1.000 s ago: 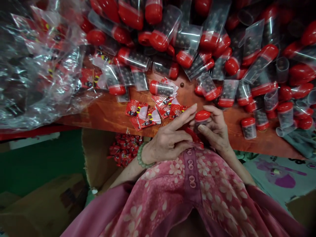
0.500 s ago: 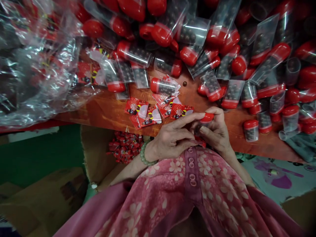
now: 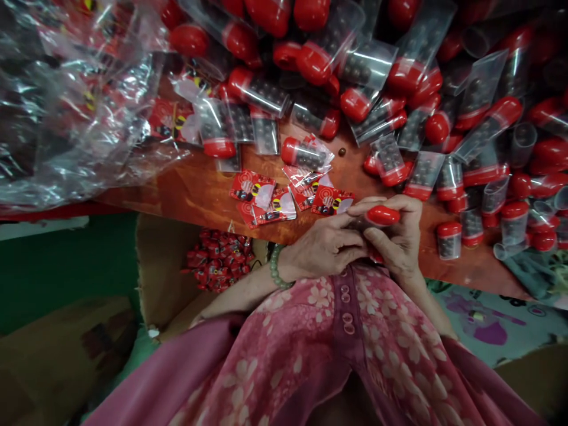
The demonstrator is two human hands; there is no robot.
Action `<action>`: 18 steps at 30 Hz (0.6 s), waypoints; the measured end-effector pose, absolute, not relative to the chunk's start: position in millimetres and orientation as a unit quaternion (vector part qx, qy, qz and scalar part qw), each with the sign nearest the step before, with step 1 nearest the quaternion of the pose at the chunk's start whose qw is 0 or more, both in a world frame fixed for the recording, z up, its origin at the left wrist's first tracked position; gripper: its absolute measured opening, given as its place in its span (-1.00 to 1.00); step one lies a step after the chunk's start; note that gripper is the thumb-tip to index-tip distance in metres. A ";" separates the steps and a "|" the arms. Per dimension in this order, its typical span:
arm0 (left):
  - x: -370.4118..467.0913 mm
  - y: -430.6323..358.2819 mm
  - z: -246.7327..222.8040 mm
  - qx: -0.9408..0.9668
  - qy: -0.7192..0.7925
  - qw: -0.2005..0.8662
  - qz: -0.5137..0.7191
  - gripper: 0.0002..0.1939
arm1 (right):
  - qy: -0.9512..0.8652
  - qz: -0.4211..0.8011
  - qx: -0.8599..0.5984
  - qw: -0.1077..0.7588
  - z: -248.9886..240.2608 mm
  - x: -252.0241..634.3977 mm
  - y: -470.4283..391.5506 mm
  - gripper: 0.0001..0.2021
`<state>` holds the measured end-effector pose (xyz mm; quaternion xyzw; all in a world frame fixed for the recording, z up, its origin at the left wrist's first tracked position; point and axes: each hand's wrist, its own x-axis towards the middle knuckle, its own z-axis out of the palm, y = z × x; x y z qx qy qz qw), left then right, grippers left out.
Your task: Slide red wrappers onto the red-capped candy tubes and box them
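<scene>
Close against the front of my shirt, a small clear plastic tube with a rounded red cap (image 3: 383, 215) is held between both hands. My right hand (image 3: 402, 236) is closed round its right side, thumb near the cap. From the left, my left hand (image 3: 322, 245) pinches it with bent fingers, which hide most of the tube's body. A bit of red also shows low between the hands. Just beyond my left hand lie printed red cards (image 3: 332, 200) and more cards (image 3: 252, 188) on the orange tabletop (image 3: 186, 195). One filled tube (image 3: 306, 152) rests on some of them.
Many red-capped tubes with dark beads (image 3: 419, 171) are heaped across the back and right. Clear plastic bags (image 3: 89, 136) cover the left. A loose dark bead (image 3: 341, 152) lies behind the cards. Below the table edge, a cardboard box (image 3: 155, 266) holds small red pieces (image 3: 219, 260).
The red cap has turned and tilted, its rounded top now facing more upward. Both hands have shifted slightly right with the tube. The whole view has moved a little.
</scene>
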<state>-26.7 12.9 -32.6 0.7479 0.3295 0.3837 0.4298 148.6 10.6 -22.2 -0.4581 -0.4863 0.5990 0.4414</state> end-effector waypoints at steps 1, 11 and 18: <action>-27.6 12.9 -34.7 0.763 0.325 0.408 0.382 -0.83 | -0.488 0.613 -0.456 0.422 -20.1 152.2 8.9 -0.75; -29.2 10.4 -39.7 0.844 0.320 0.319 0.288 -0.70 | -0.320 0.771 -0.453 0.311 -10.9 167.2 0.9 -0.54; -22.6 10.9 -44.1 0.866 0.304 0.279 0.283 -0.71 | -0.263 0.794 -0.466 0.290 -16.0 171.9 -2.9 -0.43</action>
